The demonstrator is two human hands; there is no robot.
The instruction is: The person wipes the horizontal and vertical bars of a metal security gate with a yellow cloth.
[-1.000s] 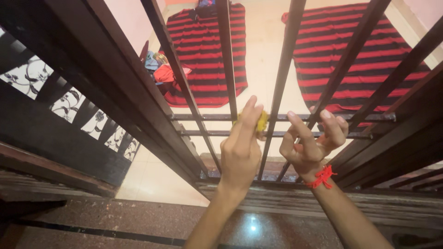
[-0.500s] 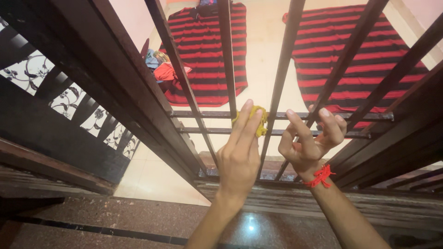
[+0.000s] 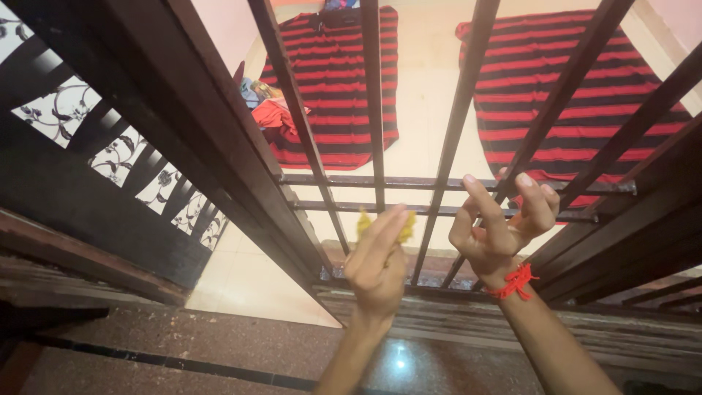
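Observation:
My left hand point(image 3: 377, 260) holds a small yellow cloth point(image 3: 385, 225) pinched at its fingertips, just in front of the dark metal window grille point(image 3: 453, 132) and below its two horizontal crossbars point(image 3: 424, 182). My right hand point(image 3: 501, 223), with a red thread band at the wrist, is raised beside a slanted bar of the grille, fingers loosely curled and apart, holding nothing. The cloth is partly hidden behind my left fingers.
Beyond the grille, far below, two red-and-black striped mats point(image 3: 336, 80) lie on a pale floor with a pile of clothes point(image 3: 267, 110). A dark window frame with patterned glass point(image 3: 110, 161) stands at left. A speckled stone sill point(image 3: 409, 351) runs beneath my arms.
My left hand with the yellow cloth has dropped from the upper crossbar to below the lower one and pulled slightly back from the grille. The right hand has barely moved.

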